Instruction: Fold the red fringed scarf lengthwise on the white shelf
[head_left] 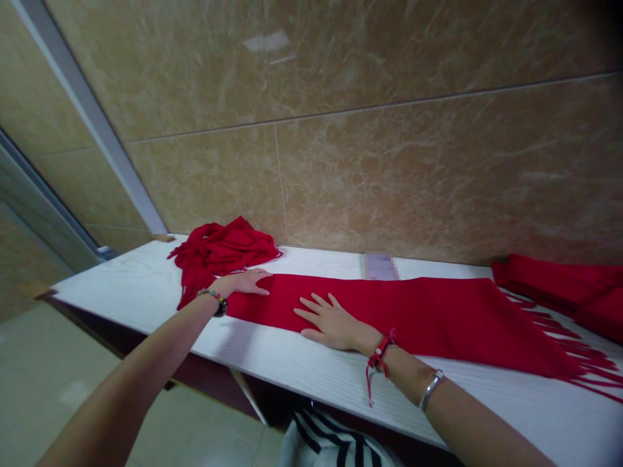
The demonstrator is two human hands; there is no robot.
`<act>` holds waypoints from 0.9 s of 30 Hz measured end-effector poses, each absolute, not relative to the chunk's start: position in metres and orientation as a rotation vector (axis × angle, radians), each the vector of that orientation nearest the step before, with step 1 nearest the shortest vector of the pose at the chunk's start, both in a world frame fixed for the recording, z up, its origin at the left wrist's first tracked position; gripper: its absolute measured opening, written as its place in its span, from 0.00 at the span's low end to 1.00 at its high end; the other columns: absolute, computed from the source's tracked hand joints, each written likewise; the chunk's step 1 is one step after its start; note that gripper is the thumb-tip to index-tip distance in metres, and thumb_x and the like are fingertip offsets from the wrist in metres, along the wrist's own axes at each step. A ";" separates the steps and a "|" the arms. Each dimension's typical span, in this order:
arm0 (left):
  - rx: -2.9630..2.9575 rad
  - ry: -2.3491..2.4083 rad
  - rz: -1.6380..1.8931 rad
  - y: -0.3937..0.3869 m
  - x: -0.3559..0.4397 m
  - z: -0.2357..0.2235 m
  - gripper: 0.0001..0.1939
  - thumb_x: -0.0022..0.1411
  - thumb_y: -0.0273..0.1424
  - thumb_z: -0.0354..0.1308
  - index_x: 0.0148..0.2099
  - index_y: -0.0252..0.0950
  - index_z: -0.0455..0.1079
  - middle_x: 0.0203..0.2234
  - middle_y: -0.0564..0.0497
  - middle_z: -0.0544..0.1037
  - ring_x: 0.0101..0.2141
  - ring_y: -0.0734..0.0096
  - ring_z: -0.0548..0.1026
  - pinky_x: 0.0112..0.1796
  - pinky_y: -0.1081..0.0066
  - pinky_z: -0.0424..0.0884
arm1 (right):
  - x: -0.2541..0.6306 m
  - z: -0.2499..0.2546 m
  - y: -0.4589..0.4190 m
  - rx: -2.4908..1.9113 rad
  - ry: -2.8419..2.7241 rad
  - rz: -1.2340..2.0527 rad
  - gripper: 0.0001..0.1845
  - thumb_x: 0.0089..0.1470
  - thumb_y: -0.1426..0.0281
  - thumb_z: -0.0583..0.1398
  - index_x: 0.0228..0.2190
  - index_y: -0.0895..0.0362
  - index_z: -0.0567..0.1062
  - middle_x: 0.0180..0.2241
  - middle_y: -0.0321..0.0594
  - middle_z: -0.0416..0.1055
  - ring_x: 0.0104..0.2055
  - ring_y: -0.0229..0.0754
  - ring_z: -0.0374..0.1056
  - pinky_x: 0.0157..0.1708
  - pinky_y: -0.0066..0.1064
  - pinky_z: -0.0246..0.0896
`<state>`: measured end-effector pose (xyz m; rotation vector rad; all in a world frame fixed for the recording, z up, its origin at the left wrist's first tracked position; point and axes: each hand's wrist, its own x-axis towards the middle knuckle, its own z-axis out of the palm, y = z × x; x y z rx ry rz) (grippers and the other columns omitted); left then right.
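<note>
Red fringed scarf (418, 318) lay between desk (292, 366) front and back edges, seemingly under smoothing; left hand (242, 283) had fingers close, right hand (331, 322) fingers spread. Next move probably needed light pressure.

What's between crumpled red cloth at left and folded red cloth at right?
In the head view: flat red fringed cloth, with a small pale rectangular item behind it.

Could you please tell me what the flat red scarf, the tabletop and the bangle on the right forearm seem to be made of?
Flat red scarf: matte, smooth cloth with a fringe; perhaps wool or acrylic, the fibre cannot be told.
Tabletop: white, with fine grain-like lines; possibly laminate or painted wood.
Bangle: probably polished metal, given its silvery shine.
</note>
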<state>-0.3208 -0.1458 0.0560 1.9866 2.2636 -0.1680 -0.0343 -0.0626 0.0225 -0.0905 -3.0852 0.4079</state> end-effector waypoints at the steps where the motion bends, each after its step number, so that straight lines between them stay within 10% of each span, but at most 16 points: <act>1: 1.971 2.247 -0.180 -0.145 -0.322 0.057 0.34 0.52 0.46 0.55 0.58 0.36 0.57 0.56 0.43 0.61 0.53 0.62 0.62 0.51 0.69 0.57 | -0.034 0.023 -0.062 -0.088 -3.086 0.412 0.31 0.58 0.51 0.40 0.59 0.51 0.50 0.62 0.44 0.41 0.63 0.55 0.32 0.55 0.58 0.28; 13: 2.069 2.216 -0.106 -0.159 -0.329 0.055 0.30 0.57 0.37 0.52 0.61 0.38 0.51 0.60 0.44 0.52 0.59 0.65 0.50 0.55 0.67 0.49 | -0.036 0.017 -0.061 -0.077 -3.064 0.451 0.32 0.57 0.51 0.41 0.58 0.50 0.52 0.62 0.45 0.43 0.62 0.56 0.33 0.55 0.58 0.28; 20: 1.859 2.157 -0.304 -0.118 -0.336 0.079 0.26 0.44 0.38 0.61 0.48 0.35 0.68 0.44 0.47 0.74 0.42 0.61 0.71 0.43 0.70 0.64 | -0.036 0.017 -0.061 -0.085 -3.044 0.442 0.31 0.57 0.51 0.41 0.58 0.51 0.53 0.62 0.45 0.44 0.62 0.56 0.35 0.55 0.58 0.30; 27: 1.802 2.097 -0.357 -0.104 -0.344 0.092 0.30 0.38 0.39 0.62 0.48 0.38 0.69 0.44 0.49 0.74 0.41 0.62 0.71 0.40 0.72 0.65 | -0.038 0.018 -0.070 0.114 -2.939 0.250 0.22 0.60 0.62 0.45 0.53 0.52 0.63 0.57 0.43 0.57 0.60 0.49 0.46 0.56 0.51 0.37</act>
